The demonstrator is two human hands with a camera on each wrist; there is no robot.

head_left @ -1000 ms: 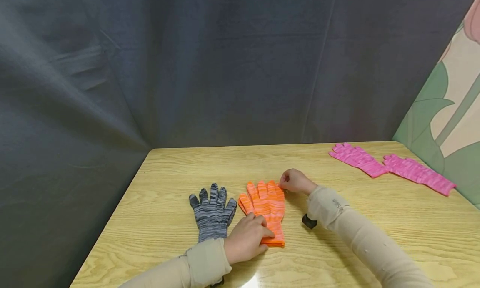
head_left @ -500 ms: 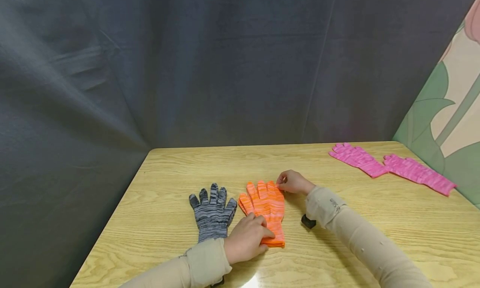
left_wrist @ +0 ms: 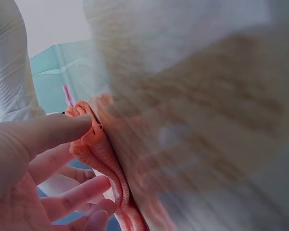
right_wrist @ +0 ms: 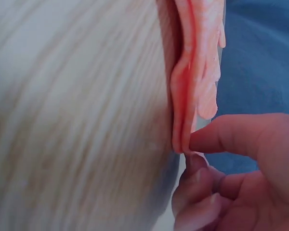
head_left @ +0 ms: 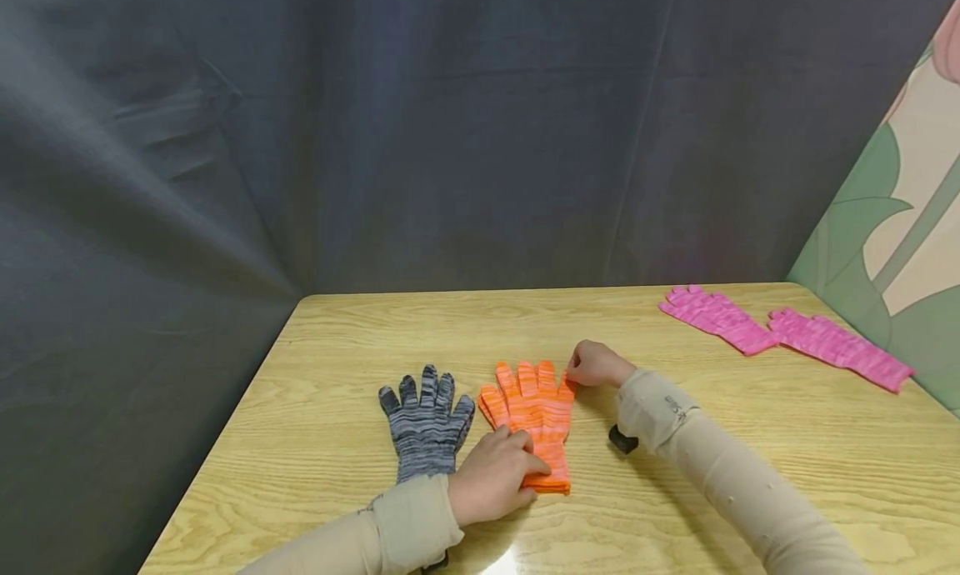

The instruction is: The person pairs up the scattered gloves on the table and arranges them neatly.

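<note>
A stacked pair of orange knit gloves (head_left: 536,408) lies flat on the wooden table (head_left: 360,333), fingers pointing away from me. My left hand (head_left: 495,475) rests on the cuff end, its fingers extended loosely over the fabric; the left wrist view shows the thumb and fingers (left_wrist: 82,192) against the gloves' edge. At the far right corner my right hand (head_left: 596,364) pinches the outermost finger's tip between thumb and index finger. Two orange layers (right_wrist: 185,96) show beside that pinch in the right wrist view. A grey-black knit glove pair (head_left: 426,425) lies just left, its cuff partly behind my left arm.
Two pink knit gloves (head_left: 716,317) lie end to end at the back right of the table. A dark curtain (head_left: 480,142) hangs behind and to the left. Patterned fabric (head_left: 907,225) stands on the right side.
My right hand shifts slightly right, drawing the orange gloves' outermost finger outward, so a gap opens beside it. The left hand stays on the cuff.
</note>
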